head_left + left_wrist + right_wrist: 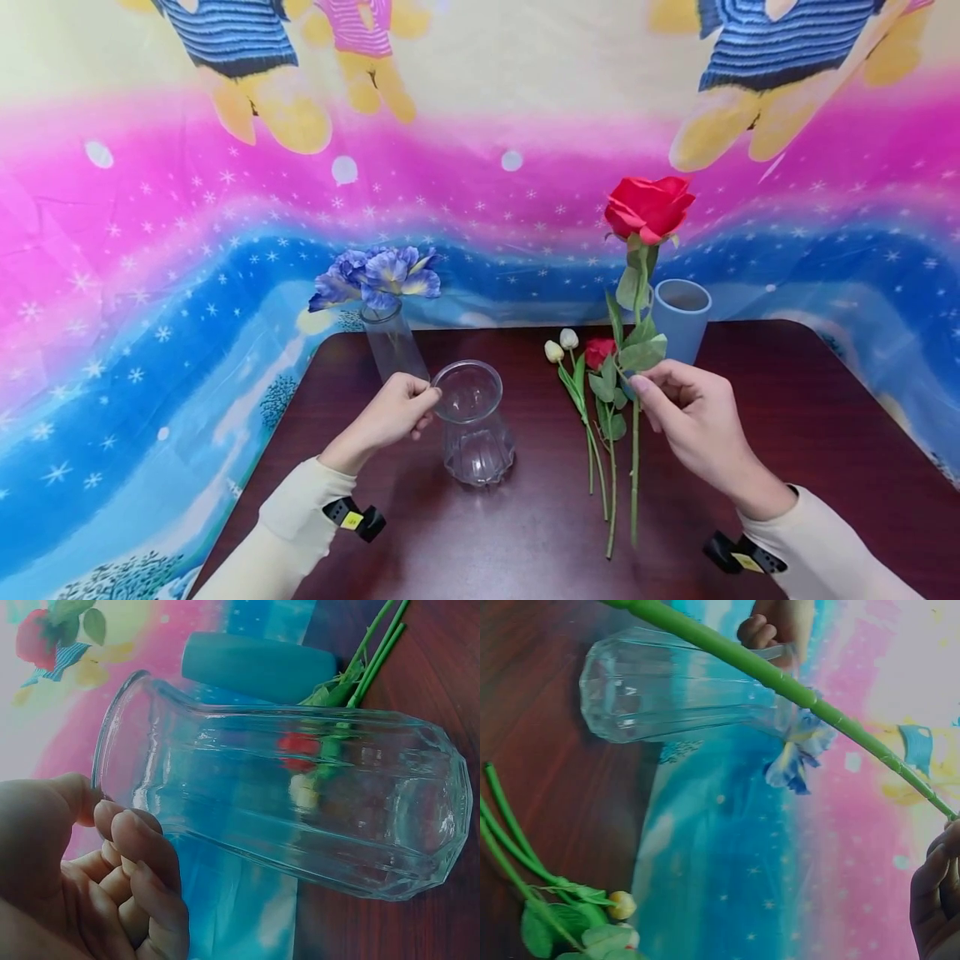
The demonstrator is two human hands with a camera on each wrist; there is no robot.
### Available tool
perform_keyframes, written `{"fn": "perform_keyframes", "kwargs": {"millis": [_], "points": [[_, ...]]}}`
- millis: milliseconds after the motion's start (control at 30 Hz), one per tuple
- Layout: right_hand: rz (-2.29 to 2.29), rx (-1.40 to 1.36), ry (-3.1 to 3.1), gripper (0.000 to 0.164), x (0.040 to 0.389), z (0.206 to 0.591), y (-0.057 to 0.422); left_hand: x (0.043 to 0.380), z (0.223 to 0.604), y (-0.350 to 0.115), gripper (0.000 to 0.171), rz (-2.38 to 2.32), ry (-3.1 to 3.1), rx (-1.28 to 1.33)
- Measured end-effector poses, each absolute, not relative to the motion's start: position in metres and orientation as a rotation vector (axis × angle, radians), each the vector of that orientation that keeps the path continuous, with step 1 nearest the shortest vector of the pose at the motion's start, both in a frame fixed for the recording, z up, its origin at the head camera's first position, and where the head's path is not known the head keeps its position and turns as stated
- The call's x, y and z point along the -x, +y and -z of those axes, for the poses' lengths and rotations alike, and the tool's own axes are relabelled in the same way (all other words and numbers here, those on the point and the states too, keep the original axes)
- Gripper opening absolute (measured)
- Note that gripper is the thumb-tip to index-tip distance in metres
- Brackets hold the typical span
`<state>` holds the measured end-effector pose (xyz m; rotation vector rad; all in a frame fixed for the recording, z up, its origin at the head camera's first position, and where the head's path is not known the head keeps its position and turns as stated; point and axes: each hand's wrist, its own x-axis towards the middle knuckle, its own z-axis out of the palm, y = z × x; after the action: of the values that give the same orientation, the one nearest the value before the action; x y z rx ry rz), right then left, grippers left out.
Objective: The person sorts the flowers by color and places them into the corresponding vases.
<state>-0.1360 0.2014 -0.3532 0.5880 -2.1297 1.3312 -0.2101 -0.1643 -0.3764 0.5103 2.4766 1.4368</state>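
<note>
My left hand (390,414) pinches the rim of a clear glass vase (480,446) between thumb and fingers; the vase stands upright on the table. In the left wrist view the fingertips grip the flared lip of the vase (300,802). My right hand (697,425) pinches the green stem of a red rose (649,208) and holds it upright, bloom at the top. The right wrist view shows the rose stem (780,681) slanting across, with the fingers (934,881) at its upper part.
A second rose (600,353) and white tulips (554,351) lie on the dark table (555,533). Behind my left hand, a glass vase (393,342) holds blue-purple flowers (378,277). A blue cylindrical vase (681,321) stands at the back right. A printed cloth (465,208) hangs behind.
</note>
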Motion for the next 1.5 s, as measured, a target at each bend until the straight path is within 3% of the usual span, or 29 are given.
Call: {"fn": "perform_keyframes", "kwargs": {"millis": [1500], "points": [[-1.486, -0.770, -1.769, 0.012, 0.185, 0.278, 0.127, 0.208, 0.377, -0.164, 0.041, -1.470, 2.488, -0.482]]}}
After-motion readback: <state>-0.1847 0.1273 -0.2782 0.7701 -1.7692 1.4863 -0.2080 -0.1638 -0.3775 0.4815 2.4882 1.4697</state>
